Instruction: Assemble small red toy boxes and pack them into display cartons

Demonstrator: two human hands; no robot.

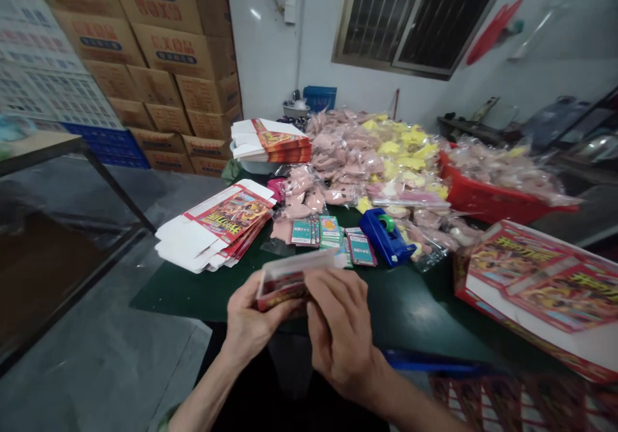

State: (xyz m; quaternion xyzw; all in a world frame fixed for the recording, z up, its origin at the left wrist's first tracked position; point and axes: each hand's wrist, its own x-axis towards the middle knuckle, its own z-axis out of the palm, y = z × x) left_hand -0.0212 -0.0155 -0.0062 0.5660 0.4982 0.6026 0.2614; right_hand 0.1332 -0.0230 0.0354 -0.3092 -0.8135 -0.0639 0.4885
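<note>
Both my hands hold a small red printed carton (284,281) just above the near edge of the dark green table (415,309). My left hand (251,322) grips the carton's left end with its fingers curled under it. My right hand (340,332) is closed over the carton's right side, thumb on top. The carton's pale top flap stands open. Beyond it lie several small teal cards (328,232) and a blue tape dispenser (385,237).
A stack of flat red cartons (217,226) lies at the left, another stack (270,141) farther back. Pink and yellow bagged items (367,155) are heaped mid-table, more in a red crate (492,197). Filled red boxes (545,290) sit at right. Cardboard boxes (159,52) are stacked behind.
</note>
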